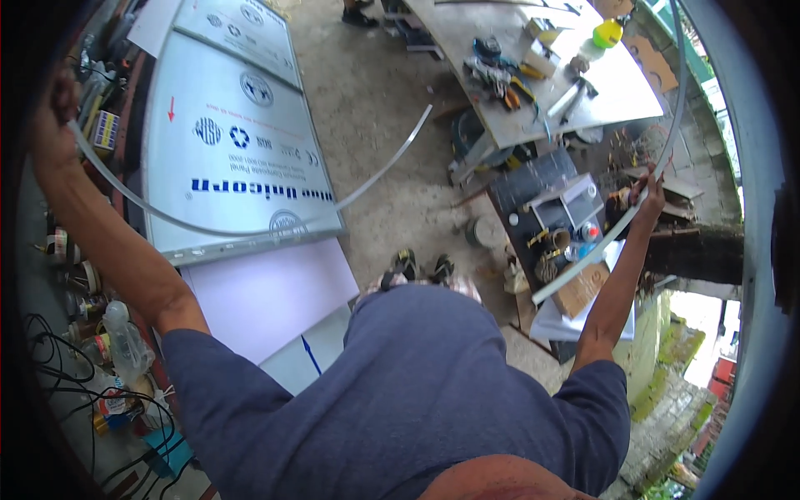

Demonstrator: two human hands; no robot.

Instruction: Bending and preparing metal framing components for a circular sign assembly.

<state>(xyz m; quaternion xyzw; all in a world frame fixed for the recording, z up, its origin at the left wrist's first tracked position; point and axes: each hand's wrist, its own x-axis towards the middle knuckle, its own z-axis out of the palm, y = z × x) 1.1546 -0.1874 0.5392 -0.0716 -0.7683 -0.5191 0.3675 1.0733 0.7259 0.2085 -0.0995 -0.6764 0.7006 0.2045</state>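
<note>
Both my arms are spread wide. My left hand (57, 121), out at the far left, is closed on a long thin light-grey strip (407, 148). That strip passes over the stacked panels, its free end above the floor between panels and table. On the right, my right hand (650, 198) grips a second long grey strip (615, 232). One end of it hangs over a cardboard box (582, 290); the other runs up past the frame's top. Wide white-blue printed panels (242, 92) lie at left, with a plain white sheet (267, 283) at their near edge.
A white table (533, 117) with a hammer (573, 100), pliers and a yellow-green container (608, 33) stands far right. Below it, a dark bench (533, 179) bears jars and a divided tray. Cables (58, 375) and clutter line the left edge. Another person's shoe (358, 17) shows at the top.
</note>
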